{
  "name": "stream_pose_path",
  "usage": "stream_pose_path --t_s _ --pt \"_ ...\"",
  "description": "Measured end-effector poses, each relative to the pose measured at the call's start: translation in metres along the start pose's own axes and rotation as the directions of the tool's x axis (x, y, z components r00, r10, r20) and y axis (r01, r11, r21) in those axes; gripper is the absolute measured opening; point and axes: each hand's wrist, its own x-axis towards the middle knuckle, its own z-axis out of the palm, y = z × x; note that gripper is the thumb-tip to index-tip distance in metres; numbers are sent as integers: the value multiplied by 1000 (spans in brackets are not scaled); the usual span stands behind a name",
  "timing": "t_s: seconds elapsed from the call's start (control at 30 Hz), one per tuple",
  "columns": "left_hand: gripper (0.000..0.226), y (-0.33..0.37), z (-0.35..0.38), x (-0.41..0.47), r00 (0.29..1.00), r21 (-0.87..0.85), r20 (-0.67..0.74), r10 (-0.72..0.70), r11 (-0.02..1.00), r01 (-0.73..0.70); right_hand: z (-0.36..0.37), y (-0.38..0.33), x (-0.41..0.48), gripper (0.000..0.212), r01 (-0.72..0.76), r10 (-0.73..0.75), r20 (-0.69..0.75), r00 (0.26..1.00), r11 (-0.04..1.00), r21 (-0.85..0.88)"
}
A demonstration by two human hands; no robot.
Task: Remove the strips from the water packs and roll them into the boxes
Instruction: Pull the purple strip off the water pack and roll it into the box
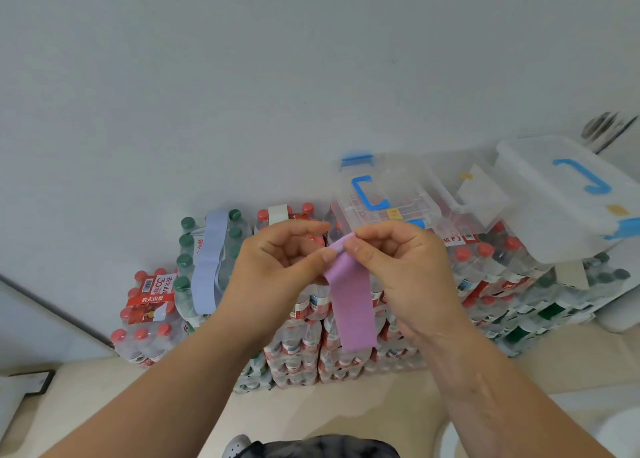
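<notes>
Against a pale wall, shrink-wrapped water bottle packs (301, 340) stand stacked on a beige floor, with clear plastic boxes (384, 194) resting on top. In front of them, the left hand (277, 267) and right hand (398, 267) pinch the top end of a purple strip (349, 301), which hangs down between them. A blue strip (207, 260) lies around a green-capped pack.

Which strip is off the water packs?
The purple strip, pinched at its top by the left hand and right hand, hanging free; the blue strip and white strip lie on packs.
</notes>
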Motion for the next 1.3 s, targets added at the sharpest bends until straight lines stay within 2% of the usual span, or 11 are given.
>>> stream_pose_path --t_s 0.13,0.33,0.5,0.6,0.73,0.8,0.9,1.03,1.2,1.3 --pt "20 -1 3 1 1000 55 -10 -1 999 1 0 -1 -1 11 36 -36 35 999 999 -12" --pt "27 -5 5 6 994 150 -107 37 989 -21 -1 6 0 18 -14 14 10 1000 1000 19" --pt "14 -7 6 5 997 194 -33 71 979 -63 -5 8 0 17 -20 20 13 1000 1000 15" --pt "11 -7 8 6 997 147 -37 68 987 -62 -7 8 2 13 -5 5 -11 1000 1000 3" --pt "14 -4 9 5 1000 -8 -16 -22 1000 22 -9 8 2 17 -38 40 -18 999 996 86" --pt "10 -5 10 5 999 -11 7 -34 999 34 -10 8 2 19 -54 54 1 999 994 99" --pt "22 -5 9 7 1000 32 -18 -10 999 11 -9 9 0 16 -50 47 25 999 993 105" --pt "26 -6 6 8 1000 105 -14 5 994 -3 -7 6 -1 12 -28 26 41 999 997 67" --pt "18 -6 8 5 999 15 -40 -26 1000 27 -5 10 0 10 -65 68 -31 997 995 70" --pt "10 -6 8 6 999 28 -33 -30 999 31 -4 10 -2 12 -61 64 -42 997 997 55"
